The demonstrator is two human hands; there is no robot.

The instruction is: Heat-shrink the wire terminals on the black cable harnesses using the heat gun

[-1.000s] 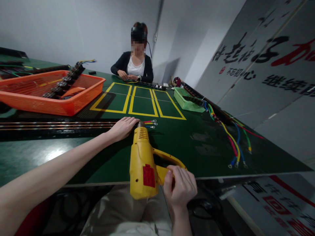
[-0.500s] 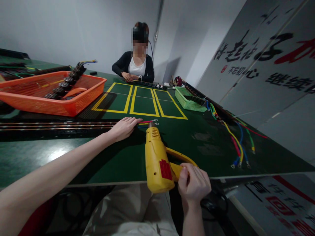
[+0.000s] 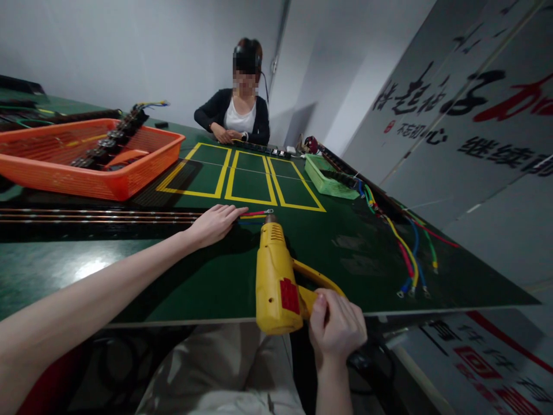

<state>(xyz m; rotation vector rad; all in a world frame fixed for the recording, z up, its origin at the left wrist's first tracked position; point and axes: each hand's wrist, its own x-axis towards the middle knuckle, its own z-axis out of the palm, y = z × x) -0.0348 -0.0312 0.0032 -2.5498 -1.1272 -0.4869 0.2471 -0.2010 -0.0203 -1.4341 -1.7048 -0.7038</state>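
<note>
My right hand [image 3: 339, 323] is wrapped around the handle of a yellow heat gun [image 3: 276, 276] with a red label. Its nozzle points away from me, right at the lugged tips of the wires. Palm down, my left hand [image 3: 216, 225] grips the wires where they leave a long black strip [image 3: 86, 233] with copper-coloured bars. Past its fingers stick out a red wire [image 3: 257, 214] with a metal ring lug and a yellow wire [image 3: 254, 217]; a dark blue one shows faintly below. The undersides of the left fingers are hidden.
An orange basket [image 3: 125, 187] with a black part in it stands at left. Yellow tape rectangles [image 3: 250, 200] mark the green table [image 3: 311, 248]. A green basket [image 3: 334, 187] and loose lugged cables [image 3: 410, 253] lie at right. A co-worker [image 3: 242, 115] sits opposite.
The view has shifted slightly. The heat gun's nozzle has moved a little against the wires and now covers more of the lower lug. Both hands keep their hold.
</note>
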